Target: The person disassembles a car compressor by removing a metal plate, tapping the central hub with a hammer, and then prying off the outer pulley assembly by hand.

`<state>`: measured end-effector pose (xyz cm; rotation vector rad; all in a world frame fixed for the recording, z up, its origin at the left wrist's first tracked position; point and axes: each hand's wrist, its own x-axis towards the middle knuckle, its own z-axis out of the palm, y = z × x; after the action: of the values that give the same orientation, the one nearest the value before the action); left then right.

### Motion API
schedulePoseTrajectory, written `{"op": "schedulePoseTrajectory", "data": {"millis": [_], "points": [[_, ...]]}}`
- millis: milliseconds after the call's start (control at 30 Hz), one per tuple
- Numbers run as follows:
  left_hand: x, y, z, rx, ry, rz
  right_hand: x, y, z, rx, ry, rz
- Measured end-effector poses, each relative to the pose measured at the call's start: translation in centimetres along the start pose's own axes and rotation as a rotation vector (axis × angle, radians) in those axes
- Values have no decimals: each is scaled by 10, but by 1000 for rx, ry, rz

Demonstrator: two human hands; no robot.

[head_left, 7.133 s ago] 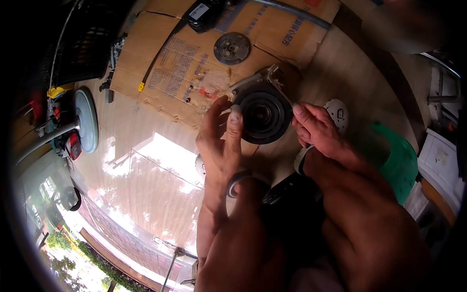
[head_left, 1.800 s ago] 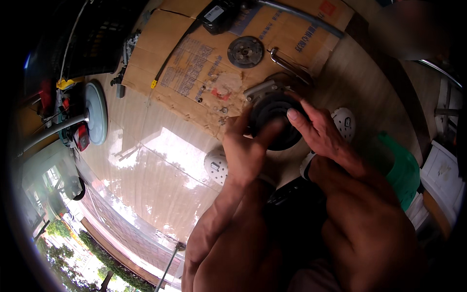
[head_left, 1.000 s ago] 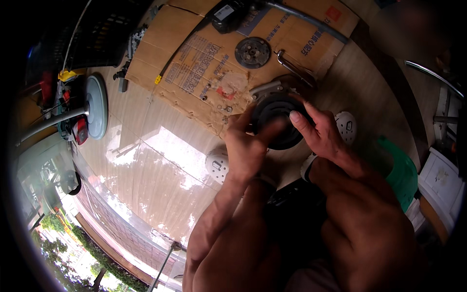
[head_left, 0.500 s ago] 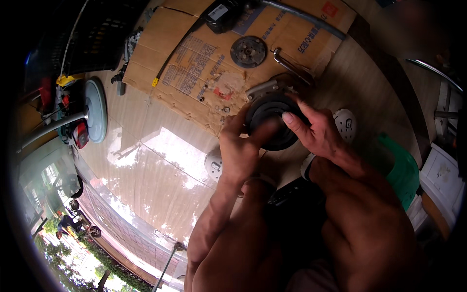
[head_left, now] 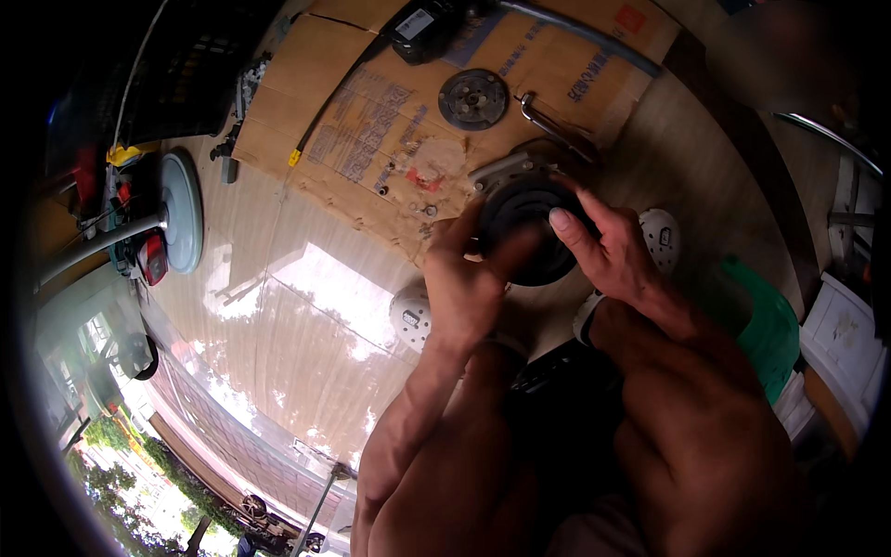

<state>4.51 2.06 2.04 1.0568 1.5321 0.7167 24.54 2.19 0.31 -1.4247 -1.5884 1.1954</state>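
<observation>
A round black pulley [head_left: 548, 265] with concentric grooves sits in front of me on a grey metal part [head_left: 501, 173], which rests at the cardboard's near edge. Around its left side curl the fingers of my left hand [head_left: 467, 288], and the thumb, smeared by motion, lies across its face. My right hand [head_left: 608, 237] grips the right rim, thumb resting on top. Just beyond lie a round metal disc [head_left: 473, 99] with a bolted centre and a bent steel wrench [head_left: 548, 121]. Small bolts [head_left: 424, 210] are scattered left of the pulley. The underside of the pulley is hidden.
Flattened cardboard [head_left: 343, 121] covers the floor ahead, with a black tool [head_left: 422, 28] and a long metal bar [head_left: 585, 39] at its far side. My white shoes [head_left: 659, 239] flank the work. A green plastic stool [head_left: 766, 334] stands right, a round stand base [head_left: 183, 211] left.
Both hands and the pulley have shifted slightly to the right, and the pulley's face sits at a slightly different angle. Outside, the rider has moved down along the street.
</observation>
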Motion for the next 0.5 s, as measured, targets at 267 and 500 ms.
{"op": "schedulePoseTrajectory", "data": {"millis": [267,500], "points": [[1,45,-15,-186,83,136,28,-53,-10,-96,170,-329],[8,65,-27,-141,33,236,42,-57,-17,137,46,-88]]}}
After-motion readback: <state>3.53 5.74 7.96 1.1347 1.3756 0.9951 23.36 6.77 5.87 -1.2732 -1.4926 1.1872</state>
